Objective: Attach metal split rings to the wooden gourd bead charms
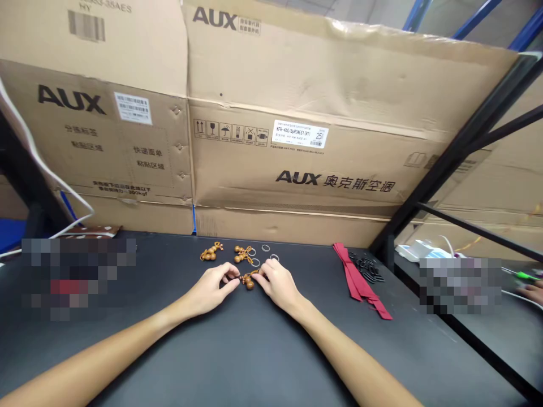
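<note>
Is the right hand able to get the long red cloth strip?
Probably yes: the right hand lies on the black table, and nothing seems to stand between it and the long red cloth strip to its right.

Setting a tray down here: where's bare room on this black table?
Free: the black tabletop between your forearms, and the patch between your right hand and the red cloth ribbon. Crowded: around your left hand, where wooden gourd keychains and metal split rings lie.

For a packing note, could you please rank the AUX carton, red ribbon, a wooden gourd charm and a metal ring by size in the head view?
AUX carton
red ribbon
wooden gourd charm
metal ring
The three gourd charms look alike.
</note>
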The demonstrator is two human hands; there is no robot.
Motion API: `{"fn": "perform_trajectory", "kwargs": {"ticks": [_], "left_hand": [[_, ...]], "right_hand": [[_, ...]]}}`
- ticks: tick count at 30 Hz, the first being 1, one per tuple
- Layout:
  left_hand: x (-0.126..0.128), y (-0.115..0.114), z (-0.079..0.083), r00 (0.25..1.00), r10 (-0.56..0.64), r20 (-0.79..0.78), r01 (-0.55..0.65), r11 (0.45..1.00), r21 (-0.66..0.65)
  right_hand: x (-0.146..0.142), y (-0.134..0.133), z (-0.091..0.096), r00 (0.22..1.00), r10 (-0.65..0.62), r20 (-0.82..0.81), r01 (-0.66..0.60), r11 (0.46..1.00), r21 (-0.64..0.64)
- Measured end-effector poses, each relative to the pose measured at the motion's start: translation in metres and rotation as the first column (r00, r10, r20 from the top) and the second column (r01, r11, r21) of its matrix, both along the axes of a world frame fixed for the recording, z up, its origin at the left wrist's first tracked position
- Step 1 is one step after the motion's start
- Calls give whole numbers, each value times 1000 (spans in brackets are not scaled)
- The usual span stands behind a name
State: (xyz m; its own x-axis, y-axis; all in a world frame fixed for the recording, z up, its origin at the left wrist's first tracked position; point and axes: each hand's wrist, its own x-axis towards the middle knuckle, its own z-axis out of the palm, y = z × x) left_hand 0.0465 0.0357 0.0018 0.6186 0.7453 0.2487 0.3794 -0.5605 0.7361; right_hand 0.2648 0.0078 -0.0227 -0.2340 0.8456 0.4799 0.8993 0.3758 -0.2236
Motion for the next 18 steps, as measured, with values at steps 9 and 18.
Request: {"fn": "perform_trajectory", "kwargs": {"ticks": [9, 18], "left_hand": [[-6, -8, 1, 974, -116, -192, 177, 925, 337], [-15, -4, 2, 977, 80, -199, 28, 872, 489]], "right_hand": [[-2, -10, 13, 990, 132, -41, -130, 990, 47], [-19, -10, 8, 986, 163, 26, -162, 987, -12]]}}
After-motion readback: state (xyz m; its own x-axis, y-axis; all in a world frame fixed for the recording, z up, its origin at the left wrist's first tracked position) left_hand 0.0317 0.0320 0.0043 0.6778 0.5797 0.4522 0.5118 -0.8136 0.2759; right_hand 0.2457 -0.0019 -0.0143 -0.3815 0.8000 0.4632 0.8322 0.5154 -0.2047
